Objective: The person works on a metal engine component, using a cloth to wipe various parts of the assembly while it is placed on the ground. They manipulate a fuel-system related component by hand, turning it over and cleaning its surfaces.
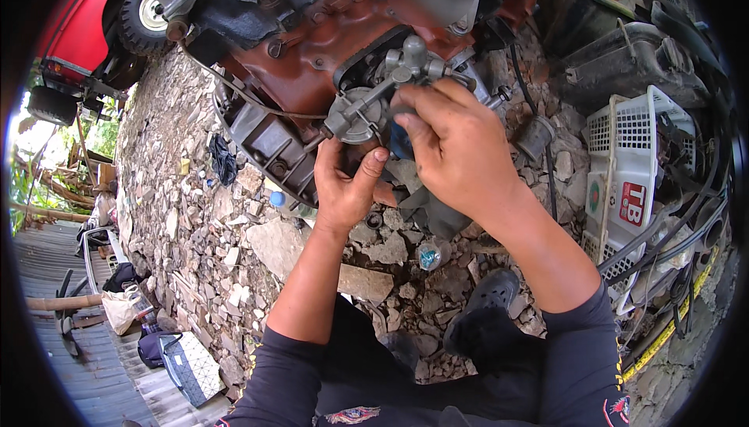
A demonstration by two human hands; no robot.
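A grey cast-metal fuel pump (360,115), with a round body and pipe-like fittings, sits against the side of a rust-red engine block (292,76). From below, my left hand (347,189) grips its lower edge, with the thumb up and the other fingers partly hidden behind it. My right hand (460,138) is closed at the pump's right side, thumb and forefinger pinched together. What lies between those fingertips is too hidden to name. Something blue shows just behind the right thumb.
Rubble and stones (187,216) cover the ground. A white plastic crate (624,185) and cables stand at the right, beside a black case (636,64). A clear plastic cup (429,255) lies near my feet. A red vehicle (78,21) is at the far left.
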